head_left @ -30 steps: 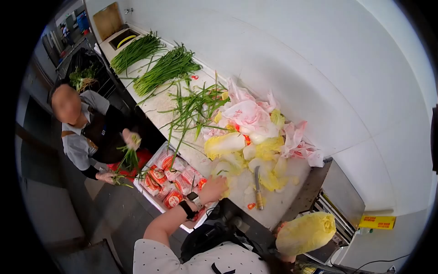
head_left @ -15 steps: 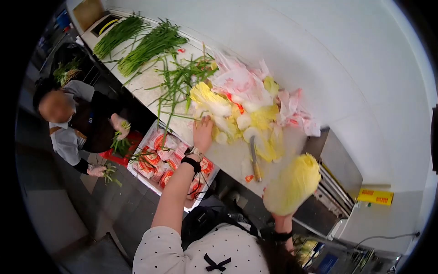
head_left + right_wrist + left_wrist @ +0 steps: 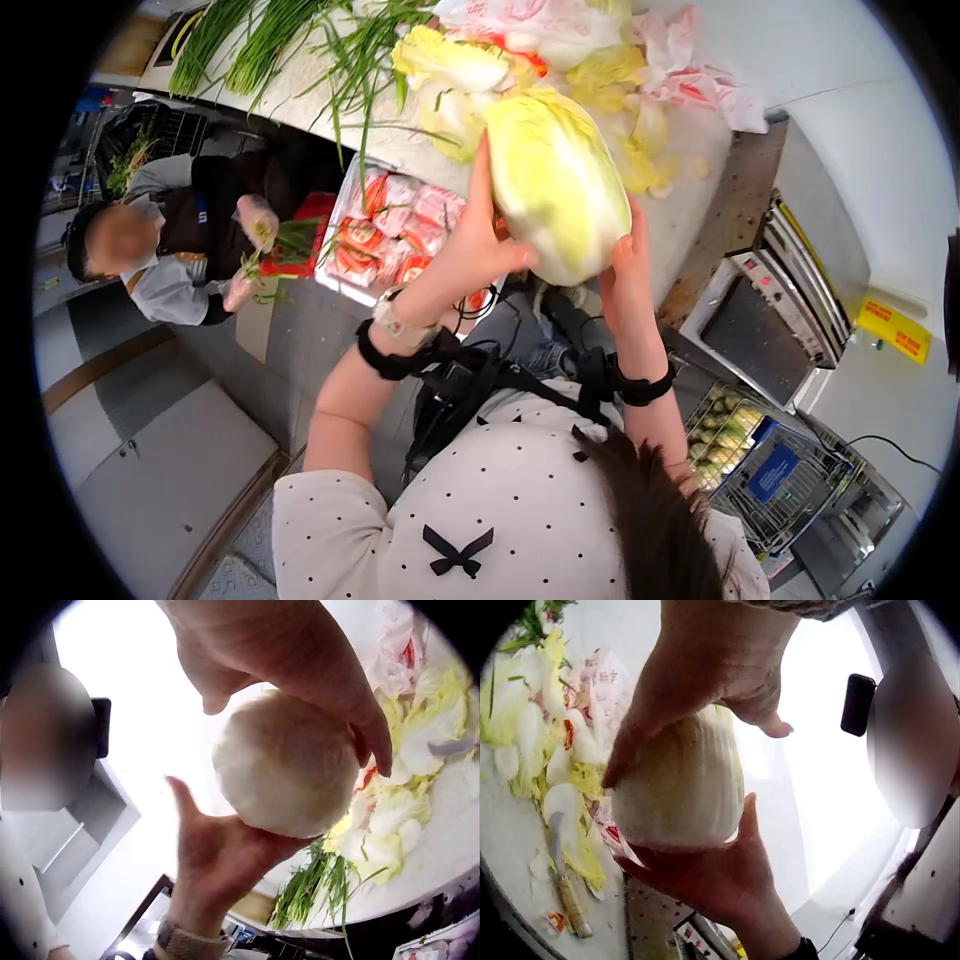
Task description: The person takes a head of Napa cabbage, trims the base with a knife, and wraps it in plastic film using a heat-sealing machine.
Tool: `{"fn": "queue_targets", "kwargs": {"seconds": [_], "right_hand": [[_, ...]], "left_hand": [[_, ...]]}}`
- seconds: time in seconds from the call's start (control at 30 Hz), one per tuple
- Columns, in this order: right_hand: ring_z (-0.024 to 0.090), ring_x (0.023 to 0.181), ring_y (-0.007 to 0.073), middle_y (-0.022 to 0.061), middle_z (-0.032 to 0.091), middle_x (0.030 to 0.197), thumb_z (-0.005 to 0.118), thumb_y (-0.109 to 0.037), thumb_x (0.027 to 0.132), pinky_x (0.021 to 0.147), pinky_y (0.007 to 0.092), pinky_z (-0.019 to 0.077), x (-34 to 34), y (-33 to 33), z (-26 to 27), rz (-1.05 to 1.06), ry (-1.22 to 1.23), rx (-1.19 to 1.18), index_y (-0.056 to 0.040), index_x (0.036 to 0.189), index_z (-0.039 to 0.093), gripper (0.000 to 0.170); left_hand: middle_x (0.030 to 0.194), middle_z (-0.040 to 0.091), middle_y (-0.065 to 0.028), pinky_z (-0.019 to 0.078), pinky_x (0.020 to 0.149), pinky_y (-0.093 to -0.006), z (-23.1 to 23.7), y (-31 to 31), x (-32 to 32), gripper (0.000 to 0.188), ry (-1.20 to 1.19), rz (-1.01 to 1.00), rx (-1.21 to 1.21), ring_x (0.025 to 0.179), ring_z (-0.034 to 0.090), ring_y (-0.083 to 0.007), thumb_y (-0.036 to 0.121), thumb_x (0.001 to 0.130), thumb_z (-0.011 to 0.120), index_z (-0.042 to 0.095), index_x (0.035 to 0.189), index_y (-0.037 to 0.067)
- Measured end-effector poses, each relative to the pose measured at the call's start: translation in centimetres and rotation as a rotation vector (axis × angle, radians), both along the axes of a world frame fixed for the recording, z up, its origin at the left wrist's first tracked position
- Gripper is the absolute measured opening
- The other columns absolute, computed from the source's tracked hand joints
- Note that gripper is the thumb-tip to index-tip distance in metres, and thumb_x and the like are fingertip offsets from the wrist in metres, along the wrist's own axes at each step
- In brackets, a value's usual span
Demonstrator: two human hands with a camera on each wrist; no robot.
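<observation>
A pale yellow napa cabbage [image 3: 560, 185] is held up in front of the body, between both hands. My left hand [image 3: 478, 248] grips its left side, thumb near the lower end. On the opposite side, my right hand [image 3: 628, 280] holds it close to the white base. The left wrist view shows both hands wrapped about the cabbage [image 3: 686, 787]. In the right wrist view the round cut base of the cabbage [image 3: 285, 769] faces the camera. A knife [image 3: 571, 904] with a wooden handle lies on the counter beside loose cabbage leaves [image 3: 574, 825].
Green chives [image 3: 290, 45] and crumpled plastic bags [image 3: 560, 25] lie along the counter. A white box [image 3: 345, 280] of red-and-white packages stands below its edge. Metal equipment [image 3: 770, 320] is at the right, near a wire cart [image 3: 790, 490]. Another person [image 3: 180, 235] handles greens at left.
The cabbage has moved from the right side to in front of the body. My left hand has left the counter and now holds the cabbage too. The head view has tilted downward.
</observation>
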State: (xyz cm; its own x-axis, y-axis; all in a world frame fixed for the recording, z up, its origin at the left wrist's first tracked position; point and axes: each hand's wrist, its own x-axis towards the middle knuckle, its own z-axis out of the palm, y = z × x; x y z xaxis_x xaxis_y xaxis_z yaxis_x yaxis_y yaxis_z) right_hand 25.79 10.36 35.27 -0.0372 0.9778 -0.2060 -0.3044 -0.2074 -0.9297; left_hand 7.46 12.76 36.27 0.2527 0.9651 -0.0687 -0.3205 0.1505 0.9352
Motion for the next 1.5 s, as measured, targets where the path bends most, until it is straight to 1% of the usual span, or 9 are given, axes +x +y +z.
{"fn": "queue_targets", "kwargs": {"seconds": [0.1,0.13,0.3,0.53,0.73,0.97,1.17,1.3,1.5], "right_hand": [[0.034,0.125,0.0218,0.0098,0.033,0.136,0.052,-0.056,0.082,0.102,0.0362,0.0269,-1.7,-0.2,1.1,0.048,-0.042,-0.007,-0.0070,0.139,0.018,0.083],[0.027,0.128,0.0226,0.0128,0.035,0.132,0.053,-0.031,0.087,0.104,0.0356,0.0227,-1.3,0.0,0.6,0.147,-0.021,0.082,-0.0027,0.136,0.024,0.064],[0.030,0.127,0.0239,0.0102,0.032,0.137,0.062,-0.023,0.079,0.104,0.0368,0.0238,-1.0,0.0,2.9,0.367,-0.185,0.169,-0.0067,0.138,0.023,0.072],[0.038,0.123,0.0237,0.0144,0.037,0.133,0.080,-0.031,0.059,0.102,0.0356,0.0292,-3.0,1.1,4.8,0.374,-0.420,0.310,-0.0058,0.138,0.020,0.103],[0.046,0.117,0.0249,0.0144,0.042,0.132,0.064,-0.053,0.069,0.096,0.0368,0.0400,-1.7,1.2,3.1,0.261,0.340,-0.246,-0.0034,0.136,0.028,0.091],[0.046,0.117,0.0228,0.0127,0.042,0.133,0.046,-0.051,0.085,0.098,0.0356,0.0365,-2.2,-0.5,0.8,0.473,0.897,-0.162,-0.0052,0.135,0.032,0.069],[0.038,0.122,0.0217,0.0130,0.036,0.136,0.029,-0.047,0.093,0.099,0.0333,0.0334,-1.3,-0.9,1.5,0.388,-0.035,-0.050,-0.0003,0.134,0.029,0.063],[0.045,0.110,0.0227,0.0143,0.044,0.121,0.053,-0.026,0.086,0.091,0.0346,0.0379,-0.1,-0.4,5.5,0.256,-0.605,0.269,-0.0030,0.128,0.036,0.051],[0.049,0.106,0.0222,0.0114,0.050,0.114,0.062,-0.006,0.075,0.088,0.0323,0.0393,-0.8,-0.4,11.6,0.068,-0.568,0.644,-0.0045,0.116,0.049,0.044]], "left_hand": [[0.131,0.037,-0.0131,0.0351,0.099,-0.0361,-0.2,0.2,-0.6,0.091,-0.071,0.198,-0.109,0.120,0.040,-0.0246,0.014,0.070,0.069,0.009,0.139,0.004],[0.130,0.038,-0.0131,0.0362,0.098,-0.0362,-0.1,0.2,-1.0,0.088,-0.146,0.227,-0.173,0.120,0.041,-0.0243,0.014,0.071,0.068,0.011,0.138,0.005],[0.127,0.043,-0.0141,0.0415,0.095,-0.0369,-0.6,-0.9,-4.4,0.071,-0.383,0.193,-0.324,0.115,0.047,-0.0249,0.022,0.077,0.060,0.023,0.134,0.002],[0.126,0.044,-0.0171,0.0393,0.096,-0.0374,3.9,-1.9,-2.7,0.079,0.067,0.242,-0.054,0.116,0.046,-0.0275,0.025,0.080,0.057,0.011,0.137,-0.002],[0.121,0.048,-0.0249,0.0404,0.093,-0.0436,6.5,-3.1,-5.6,0.090,0.207,0.052,-0.080,0.106,0.054,-0.0331,0.068,0.083,0.024,0.002,0.140,0.002],[0.129,0.043,-0.0134,0.0383,0.095,-0.0325,-3.0,-5.1,-3.9,0.084,-0.011,-0.076,-0.027,0.116,0.046,-0.0233,0.049,0.081,0.056,0.018,0.137,0.000],[0.128,0.043,-0.0147,0.0389,0.095,-0.0341,0.0,-4.8,-2.6,0.088,-0.212,0.041,-0.159,0.116,0.046,-0.0245,0.048,0.076,0.061,0.019,0.136,-0.001],[0.128,0.042,-0.0156,0.0393,0.095,-0.0351,1.8,-3.9,-2.1,0.091,-0.275,0.079,-0.162,0.116,0.046,-0.0253,0.048,0.072,0.064,0.020,0.136,-0.001],[0.128,0.042,-0.0169,0.0399,0.095,-0.0367,2.8,-4.4,-1.9,0.096,-0.301,0.048,-0.164,0.115,0.046,-0.0265,0.046,0.067,0.068,0.021,0.135,-0.002]]}}
